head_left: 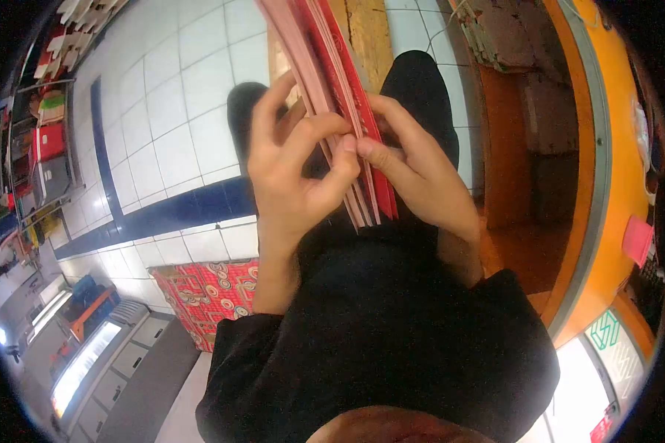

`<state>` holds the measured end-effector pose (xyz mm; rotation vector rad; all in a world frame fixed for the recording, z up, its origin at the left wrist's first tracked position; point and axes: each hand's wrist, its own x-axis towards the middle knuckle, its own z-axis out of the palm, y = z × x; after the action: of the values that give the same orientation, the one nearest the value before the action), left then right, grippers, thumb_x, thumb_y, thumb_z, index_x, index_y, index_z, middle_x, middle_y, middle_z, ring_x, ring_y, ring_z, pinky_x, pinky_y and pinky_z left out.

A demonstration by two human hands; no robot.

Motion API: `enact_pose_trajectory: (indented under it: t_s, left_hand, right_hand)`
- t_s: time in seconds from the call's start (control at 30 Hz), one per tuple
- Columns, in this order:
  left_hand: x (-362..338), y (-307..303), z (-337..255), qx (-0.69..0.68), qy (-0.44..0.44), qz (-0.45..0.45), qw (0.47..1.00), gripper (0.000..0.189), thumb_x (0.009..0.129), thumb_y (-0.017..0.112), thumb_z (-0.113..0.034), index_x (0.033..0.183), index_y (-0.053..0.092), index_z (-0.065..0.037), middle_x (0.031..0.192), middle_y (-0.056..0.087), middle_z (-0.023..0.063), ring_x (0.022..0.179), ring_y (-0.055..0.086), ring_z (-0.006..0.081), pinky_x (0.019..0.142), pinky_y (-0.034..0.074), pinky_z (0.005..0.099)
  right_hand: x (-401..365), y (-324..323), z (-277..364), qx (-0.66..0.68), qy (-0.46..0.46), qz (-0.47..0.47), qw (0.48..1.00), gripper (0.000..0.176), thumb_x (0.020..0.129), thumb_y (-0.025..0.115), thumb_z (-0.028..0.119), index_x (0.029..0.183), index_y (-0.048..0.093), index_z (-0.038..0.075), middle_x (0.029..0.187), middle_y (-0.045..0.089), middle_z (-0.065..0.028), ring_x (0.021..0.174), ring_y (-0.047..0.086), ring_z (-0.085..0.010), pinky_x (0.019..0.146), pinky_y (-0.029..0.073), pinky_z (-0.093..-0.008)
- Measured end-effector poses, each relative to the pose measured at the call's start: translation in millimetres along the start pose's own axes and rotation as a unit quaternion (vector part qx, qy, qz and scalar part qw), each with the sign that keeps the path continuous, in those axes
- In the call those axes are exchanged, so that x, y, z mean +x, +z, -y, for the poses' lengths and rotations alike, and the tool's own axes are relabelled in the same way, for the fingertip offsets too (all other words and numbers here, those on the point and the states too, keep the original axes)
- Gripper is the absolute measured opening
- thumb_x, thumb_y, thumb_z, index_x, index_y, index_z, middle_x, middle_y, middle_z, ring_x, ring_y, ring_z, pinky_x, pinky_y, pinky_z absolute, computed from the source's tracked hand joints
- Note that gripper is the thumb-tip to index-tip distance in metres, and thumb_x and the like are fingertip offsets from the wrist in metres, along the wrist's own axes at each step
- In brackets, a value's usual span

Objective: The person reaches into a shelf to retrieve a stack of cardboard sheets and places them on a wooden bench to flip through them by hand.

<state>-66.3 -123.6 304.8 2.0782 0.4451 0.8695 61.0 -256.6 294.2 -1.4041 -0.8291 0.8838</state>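
Observation:
A long bundle of pink and red paper sheets (312, 74) stands on edge between my hands, running from the top of the view toward my lap. On its right side is a darker red printed outer sheet (345, 81). My left hand (299, 162) grips the bundle from the left, thumb and fingertips pressed on the layers. My right hand (421, 173) closes on the red side, its thumb tip meeting the left thumb at the paper edges. The fingers behind the sheets are partly hidden.
Beyond the paper lies a worn yellow wooden board (369, 37) between my knees. An orange counter (619, 148) with open shelves curves along the right. White floor tiles (170, 96) and a red patterned panel (214, 295) are on the left, with grey drawers (125, 376) lower left.

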Motion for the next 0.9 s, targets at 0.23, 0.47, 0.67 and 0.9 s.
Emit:
enact_pose_trajectory:
  t_s: [0.23, 0.47, 0.67, 0.9]
  left_hand:
    - [1, 2, 2, 0.017, -0.004, -0.025, 1.0, 0.017, 0.082, 0.085, -0.007, 0.097, 0.078, -0.004, 0.14, 0.055, 0.0293, 0.107, 0.076, 0.0368, 0.087, 0.06, 0.04]
    - [3, 1, -2, 0.058, -0.017, -0.026, 0.998, 0.013, 0.083, 0.086, -0.011, 0.092, 0.077, -0.007, 0.105, 0.073, 0.0187, 0.117, 0.069, 0.0341, 0.088, 0.056, 0.0393]
    - [3, 3, -6, -0.009, -0.076, -0.034, 0.997, 0.013, 0.083, 0.086, -0.011, 0.092, 0.077, -0.007, 0.093, 0.075, 0.0141, 0.129, 0.062, 0.0329, 0.09, 0.055, 0.0407]
    - [1, 2, -1, 0.01, -0.036, -0.04, 0.998, 0.015, 0.083, 0.086, -0.011, 0.096, 0.079, -0.007, 0.126, 0.066, 0.0237, 0.107, 0.074, 0.0291, 0.082, 0.058, 0.0353]
  right_hand:
    - [2, -3, 2, -0.006, -0.011, 0.005, 1.0, 0.05, 0.106, 0.063, 0.019, 0.148, 0.05, -0.004, 0.139, 0.063, -0.0229, 0.128, 0.063, -0.0301, 0.107, 0.049, -0.0388]
    - [3, -1, 0, 0.0, -0.012, 0.003, 1.0, 0.05, 0.106, 0.063, 0.019, 0.148, 0.05, -0.004, 0.139, 0.063, -0.0227, 0.128, 0.063, -0.0299, 0.107, 0.048, -0.0389]
    - [3, 0, 0, 0.002, -0.019, 0.005, 1.0, 0.05, 0.105, 0.064, 0.018, 0.148, 0.05, -0.004, 0.137, 0.064, -0.0222, 0.125, 0.064, -0.029, 0.105, 0.049, -0.0379]
    - [1, 0, -1, 0.001, -0.004, 0.001, 1.0, 0.05, 0.105, 0.064, 0.018, 0.148, 0.05, -0.003, 0.136, 0.065, -0.0223, 0.123, 0.066, -0.0294, 0.104, 0.05, -0.0387]
